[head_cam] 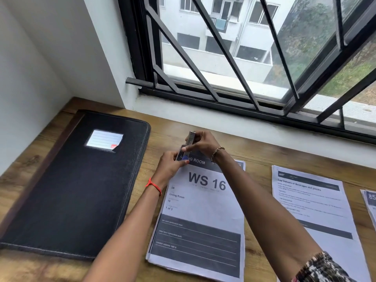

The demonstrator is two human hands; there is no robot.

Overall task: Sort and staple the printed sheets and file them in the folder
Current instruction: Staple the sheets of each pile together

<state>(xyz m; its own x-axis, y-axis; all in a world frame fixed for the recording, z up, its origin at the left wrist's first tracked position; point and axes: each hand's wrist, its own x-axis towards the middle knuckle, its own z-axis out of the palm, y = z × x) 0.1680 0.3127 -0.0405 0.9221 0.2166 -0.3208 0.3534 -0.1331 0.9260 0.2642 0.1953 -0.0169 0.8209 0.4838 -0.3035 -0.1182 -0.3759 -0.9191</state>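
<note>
A stack of printed sheets headed "WS 16" (203, 212) lies on the wooden desk in the middle. A small metal stapler (188, 142) sits over the stack's top left corner, tilted up. My right hand (203, 144) grips the stapler from above. My left hand (169, 165) pinches the corner of the sheets and the stapler's lower end. A closed black folder (77, 180) with a white label lies flat to the left, apart from the sheets.
A second printed stack (313, 204) lies to the right, and the edge of a third (369, 202) shows at the far right. A white sill and a barred window (244, 58) run behind the wooden desk (50, 269); a white wall closes the left.
</note>
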